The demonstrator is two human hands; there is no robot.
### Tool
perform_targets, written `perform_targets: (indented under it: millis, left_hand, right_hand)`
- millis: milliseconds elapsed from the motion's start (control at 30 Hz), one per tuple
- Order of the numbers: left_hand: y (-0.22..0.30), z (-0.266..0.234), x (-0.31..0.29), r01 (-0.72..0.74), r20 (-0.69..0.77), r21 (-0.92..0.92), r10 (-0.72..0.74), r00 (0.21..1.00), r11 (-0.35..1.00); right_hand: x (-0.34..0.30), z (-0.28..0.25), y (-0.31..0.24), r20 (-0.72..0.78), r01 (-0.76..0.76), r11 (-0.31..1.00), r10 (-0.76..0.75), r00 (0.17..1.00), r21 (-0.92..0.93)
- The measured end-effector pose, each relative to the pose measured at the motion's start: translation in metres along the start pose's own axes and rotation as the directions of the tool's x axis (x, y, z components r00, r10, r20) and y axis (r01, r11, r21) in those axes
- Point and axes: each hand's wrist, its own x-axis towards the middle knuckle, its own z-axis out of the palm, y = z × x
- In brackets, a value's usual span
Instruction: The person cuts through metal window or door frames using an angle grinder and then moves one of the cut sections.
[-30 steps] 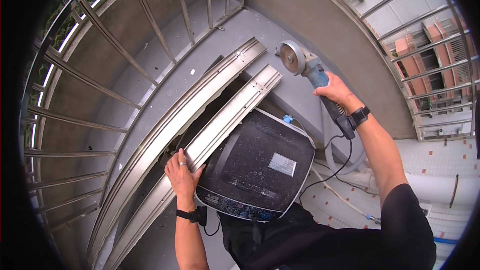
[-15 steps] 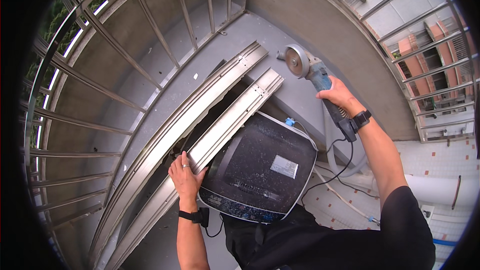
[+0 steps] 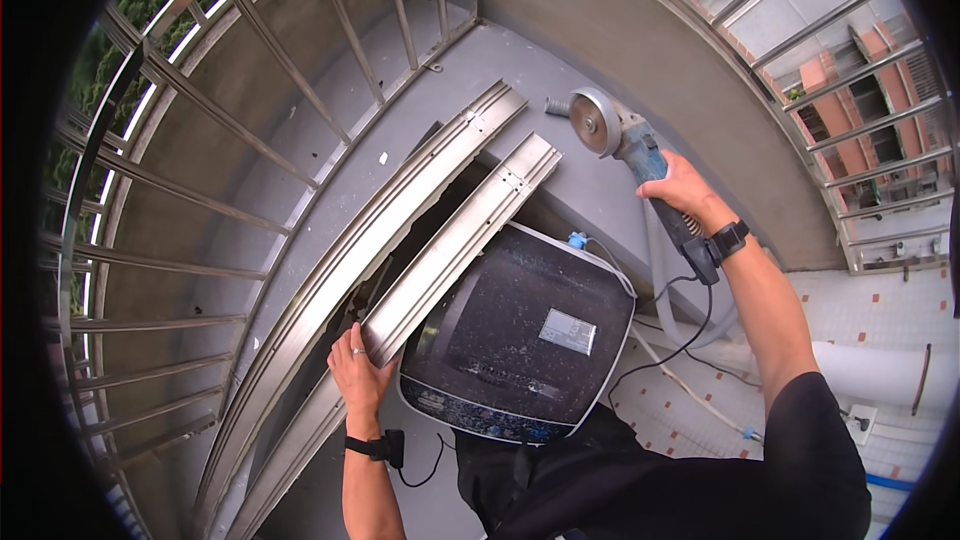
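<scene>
My right hand (image 3: 688, 188) is wrapped round the blue-grey body of an angle grinder (image 3: 632, 152). The grinder is held up at the right, with its round disc and guard (image 3: 592, 124) turned to the left and its black cord hanging past my wrist. My left hand (image 3: 360, 372) grips a long silver metal profile (image 3: 455, 255), thumb on its near side and fingers over the other. That profile slants from lower left to upper middle, its far end apart from the disc. Beside it, to the left, runs a second similar profile (image 3: 345, 252).
A black speckled appliance (image 3: 495, 340) with a blue connector (image 3: 577, 240) sits under the near profile, close to my body. Metal railings (image 3: 265, 210) and a low wall (image 3: 590, 50) enclose the balcony. Hoses, cords and a white pipe (image 3: 870, 375) lie at the right.
My left hand has shifted slightly left and down along the near profile. The grinder stays at almost the same place in my right hand. The whole view has turned a little.
</scene>
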Motion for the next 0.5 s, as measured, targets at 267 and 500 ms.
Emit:
perform_targets:
  millis: [267, 500]
  left_hand:
    - [-0.003, -0.016, 0.010, -0.086, 0.026, 0.021, 0.085, 0.996, 0.996]
    - [-0.055, -0.047, 0.068, 0.046, -0.030, 0.231, -0.040, 0.999, 0.972]
  right_hand:
    - [-0.014, -0.001, -0.004, -0.042, -0.018, 0.999, 0.019, 0.999, 0.030]
    - [-0.017, -0.005, 0.012, 0.032, -0.022, 0.995, 0.019, 0.999, 0.099]
